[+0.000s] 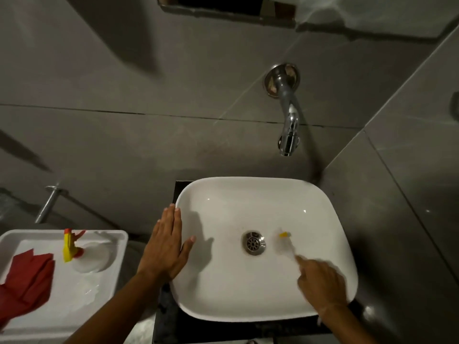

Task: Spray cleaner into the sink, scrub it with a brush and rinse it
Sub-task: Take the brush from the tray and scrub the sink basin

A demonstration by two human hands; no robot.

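A white square sink [248,187] fills the middle of the view, with a round metal drain [253,243] at its bottom. My right hand [320,285] reaches over the sink's right side and grips a small brush [285,240], blurred by motion, whose yellow and white head rests on the basin just right of the drain. My left hand [165,247] lies flat with fingers together on the sink's left rim, holding nothing. A clear spray bottle [82,254] with a yellow and red trigger lies on the white tray [109,289] to the left.
A chrome tap [288,115] juts from the grey tiled wall above the sink's back right. Red rubber gloves [27,279] lie on the tray's left part. A grey side wall stands close on the right. A metal pipe [47,204] runs behind the tray.
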